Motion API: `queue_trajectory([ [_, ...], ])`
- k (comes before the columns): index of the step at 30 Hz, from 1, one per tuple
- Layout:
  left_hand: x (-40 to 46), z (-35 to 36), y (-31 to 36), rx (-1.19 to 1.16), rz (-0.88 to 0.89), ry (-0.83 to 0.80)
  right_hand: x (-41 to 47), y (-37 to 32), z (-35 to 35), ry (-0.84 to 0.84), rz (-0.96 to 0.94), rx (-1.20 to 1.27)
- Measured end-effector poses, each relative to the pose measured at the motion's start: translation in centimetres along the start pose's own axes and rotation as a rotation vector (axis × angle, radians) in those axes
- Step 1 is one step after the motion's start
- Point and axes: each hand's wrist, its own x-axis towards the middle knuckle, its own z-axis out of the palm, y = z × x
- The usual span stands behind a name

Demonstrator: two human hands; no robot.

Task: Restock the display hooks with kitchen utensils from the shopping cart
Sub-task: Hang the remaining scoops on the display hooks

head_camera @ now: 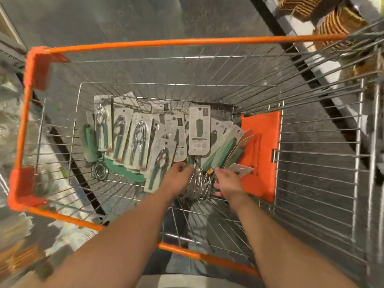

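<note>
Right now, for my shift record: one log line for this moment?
stage: picking | left hand: gripping whisks | right hand: on carded utensils | site: cart
</note>
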Motion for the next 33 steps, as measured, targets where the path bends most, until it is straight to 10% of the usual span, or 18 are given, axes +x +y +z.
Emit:
queue_trajectory([
  [13,-7.6,-2.3,-1.6,0.251,0.244,0.120,-5.1,2.5,-1.2,0.011,-0.201,-0.151],
  [20,-16.3,-6.6,-6.5,1.028,0.257,0.429,-14.5,4.1,2.9,-0.331,-0.315,-0.313],
  [33,-21.7,1.0,-11.2,0.856,0.318,0.508,-18.2,11.6,0.0,0.063,-0.716,-0.886],
])
